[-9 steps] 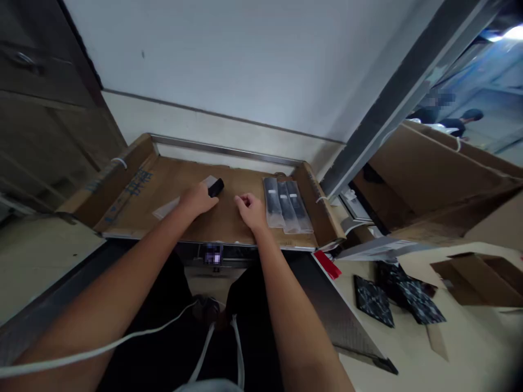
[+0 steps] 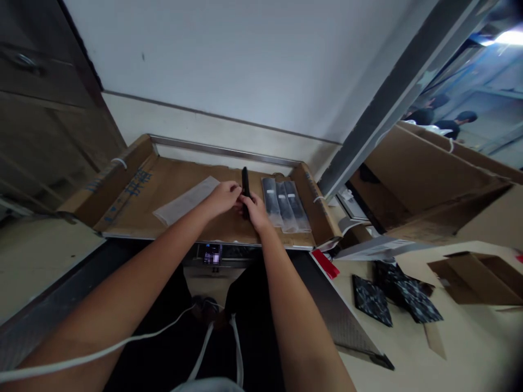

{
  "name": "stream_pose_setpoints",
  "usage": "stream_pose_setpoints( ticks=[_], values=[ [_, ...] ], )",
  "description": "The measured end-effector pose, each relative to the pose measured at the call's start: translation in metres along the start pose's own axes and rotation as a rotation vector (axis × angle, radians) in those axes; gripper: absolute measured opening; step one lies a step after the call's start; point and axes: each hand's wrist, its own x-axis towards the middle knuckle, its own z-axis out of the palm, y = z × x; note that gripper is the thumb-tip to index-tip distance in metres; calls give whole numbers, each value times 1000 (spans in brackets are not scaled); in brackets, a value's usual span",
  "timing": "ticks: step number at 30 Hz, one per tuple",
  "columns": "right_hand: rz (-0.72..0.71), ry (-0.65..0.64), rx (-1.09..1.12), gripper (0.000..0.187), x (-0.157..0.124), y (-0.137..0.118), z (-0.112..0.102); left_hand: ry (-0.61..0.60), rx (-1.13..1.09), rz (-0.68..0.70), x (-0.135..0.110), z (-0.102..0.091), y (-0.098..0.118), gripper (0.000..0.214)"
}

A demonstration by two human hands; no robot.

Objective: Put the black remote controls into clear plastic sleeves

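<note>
A slim black bar (image 2: pixel 245 191) stands nearly upright above the cardboard-lined tray (image 2: pixel 175 182), held between my hands. My right hand (image 2: pixel 254 211) is wrapped around its lower part. My left hand (image 2: pixel 223 198) grips it from the left with its fingertips. A flat translucent plastic sleeve (image 2: pixel 186 200) lies just left of my left hand. Just right of my right hand lies a row of clear packets (image 2: pixel 286 206) with black items inside, apart from my fingers. The bar's lower end is hidden by my fingers.
A metal strip (image 2: pixel 224 153) runs along the tray's far edge, below a white wall. Black patterned sheets (image 2: pixel 371 300) and cardboard pieces (image 2: pixel 478 280) lie on a pale surface to the right. Two people (image 2: pixel 445 115) stand far off at upper right. Dark cabinets (image 2: pixel 41 92) stand left.
The black bar has moved right and now stands upright between both hands. My right hand has closed on it. The plastic sleeve is now fully uncovered.
</note>
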Motion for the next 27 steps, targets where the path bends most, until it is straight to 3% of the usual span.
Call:
stream_pose_setpoints(
  ticks=[2,4,6,8,10,12,14,17,27],
  values=[
    [39,22,81,42,0,-1,-4,-26,-52,42,-2,-6,4,24],
    [45,65,169,43,0,0,-8,-6,102,130,-9,-32,1,26],
    [22,108,256,40,0,1,-10,-16,419,214,-21,-74,-8,33],
    [-4,137,290,37,1,2,-11,-121,723,210,-38,-123,-22,47],
    [-9,145,257,36,2,4,-10,-229,868,164,-58,-164,-36,57],
    [-9,147,213,36,3,6,-8,-278,952,133,-76,-189,-48,53],
    [-12,153,189,36,3,7,-7,-296,990,151,-88,-198,-54,48],
    [-23,159,184,35,2,7,-7,-327,994,221,-95,-193,-57,42],
    [-26,181,155,34,2,6,-6,-390,940,255,-87,-181,-60,26]
  ],
)
